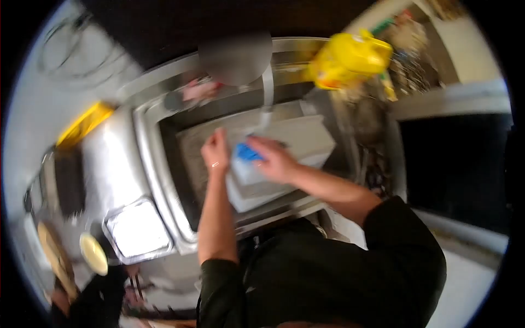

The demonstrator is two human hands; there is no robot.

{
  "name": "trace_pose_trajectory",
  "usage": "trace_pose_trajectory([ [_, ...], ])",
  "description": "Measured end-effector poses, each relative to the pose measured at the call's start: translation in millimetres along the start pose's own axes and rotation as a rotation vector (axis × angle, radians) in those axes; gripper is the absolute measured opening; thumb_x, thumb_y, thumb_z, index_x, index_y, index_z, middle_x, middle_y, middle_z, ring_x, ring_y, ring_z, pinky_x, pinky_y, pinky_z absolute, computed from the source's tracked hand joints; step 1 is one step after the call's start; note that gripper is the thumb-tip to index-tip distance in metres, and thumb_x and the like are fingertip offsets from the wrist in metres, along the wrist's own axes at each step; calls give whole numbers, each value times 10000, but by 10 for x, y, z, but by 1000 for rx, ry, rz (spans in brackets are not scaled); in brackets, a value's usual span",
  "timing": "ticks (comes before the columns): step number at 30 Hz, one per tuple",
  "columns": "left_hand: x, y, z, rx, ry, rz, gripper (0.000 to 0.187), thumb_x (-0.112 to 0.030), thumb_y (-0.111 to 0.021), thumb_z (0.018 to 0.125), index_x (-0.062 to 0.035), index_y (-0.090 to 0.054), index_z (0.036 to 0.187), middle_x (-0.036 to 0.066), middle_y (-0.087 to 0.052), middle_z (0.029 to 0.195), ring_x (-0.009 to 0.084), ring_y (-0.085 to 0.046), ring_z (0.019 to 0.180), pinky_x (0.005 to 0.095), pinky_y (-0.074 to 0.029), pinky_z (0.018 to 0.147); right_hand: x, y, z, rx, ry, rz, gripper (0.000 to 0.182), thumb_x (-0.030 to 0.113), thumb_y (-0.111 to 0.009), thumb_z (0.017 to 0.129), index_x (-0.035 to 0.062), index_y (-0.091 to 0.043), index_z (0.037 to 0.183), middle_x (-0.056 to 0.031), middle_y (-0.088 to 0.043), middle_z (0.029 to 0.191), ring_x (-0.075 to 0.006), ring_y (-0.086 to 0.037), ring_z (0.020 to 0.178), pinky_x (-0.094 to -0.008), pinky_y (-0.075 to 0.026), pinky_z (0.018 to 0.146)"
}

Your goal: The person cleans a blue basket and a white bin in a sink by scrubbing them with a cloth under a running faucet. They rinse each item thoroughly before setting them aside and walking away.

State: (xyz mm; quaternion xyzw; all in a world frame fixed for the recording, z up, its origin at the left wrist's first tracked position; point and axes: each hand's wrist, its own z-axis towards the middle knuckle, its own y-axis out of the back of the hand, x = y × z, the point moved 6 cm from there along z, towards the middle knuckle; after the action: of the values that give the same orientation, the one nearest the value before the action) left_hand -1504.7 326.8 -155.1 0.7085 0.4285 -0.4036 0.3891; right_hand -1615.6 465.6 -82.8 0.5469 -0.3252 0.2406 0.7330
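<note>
My right hand (274, 159) is closed on a crumpled blue cloth (247, 152), which lies against a white plastic container (305, 138). The container rests tilted inside the steel sink (164, 147), below the faucet spout (267, 90). To the left of the container, over the basin, is my left hand (216, 153). Its fingers point up and look loosely apart, with nothing visible in them, though motion smears them. Whether the left hand touches the container's near side is hard to make out.
A yellow bottle (350, 59) stands at the sink's back right corner. Left of the basin are a shiny metal tray (138, 229) and a pale yellow bowl (93, 254). Cutlery (413, 71) fills a holder at the right. Another person's dark sleeve (101, 298) shows lower left.
</note>
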Motion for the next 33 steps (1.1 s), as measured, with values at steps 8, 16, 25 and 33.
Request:
trace_pose_trajectory([
  [8, 325, 175, 397, -106, -50, -319, 306, -229, -647, 863, 18, -586, 692, 15, -557, 663, 109, -471, 580, 274, -396, 504, 247, -219, 484, -70, -5, -158, 410, 161, -662, 747, 89, -532, 1130, -106, -551, 1175, -301, -502, 1122, -414, -391, 957],
  [16, 243, 601, 146, -444, 89, -194, 447, -323, -561, 856, 118, -628, 891, 146, -631, 786, 241, -536, 649, 394, -458, 620, -994, 500, 684, -45, -237, -429, 213, 163, -611, 755, 123, -629, 964, -74, -633, 1038, -288, -587, 983, -422, -444, 870],
  [25, 409, 930, 316, -580, 103, -103, 517, -412, -555, 852, 88, -638, 956, 199, -643, 861, 311, -578, 757, 398, -470, 718, -999, 481, 681, -245, -380, -377, 331, 221, -657, 653, 63, -592, 937, -151, -601, 1036, -317, -561, 980, -420, -417, 876],
  [33, 316, 1238, 515, -532, -3, 390, 602, -452, -536, 853, 119, -620, 1026, 274, -628, 994, 367, -589, 872, 426, -471, 797, -155, -254, 457, -278, -188, -169, 399, 340, -717, 683, 96, -569, 962, -119, -555, 978, -308, -518, 1012, -445, -383, 886],
])
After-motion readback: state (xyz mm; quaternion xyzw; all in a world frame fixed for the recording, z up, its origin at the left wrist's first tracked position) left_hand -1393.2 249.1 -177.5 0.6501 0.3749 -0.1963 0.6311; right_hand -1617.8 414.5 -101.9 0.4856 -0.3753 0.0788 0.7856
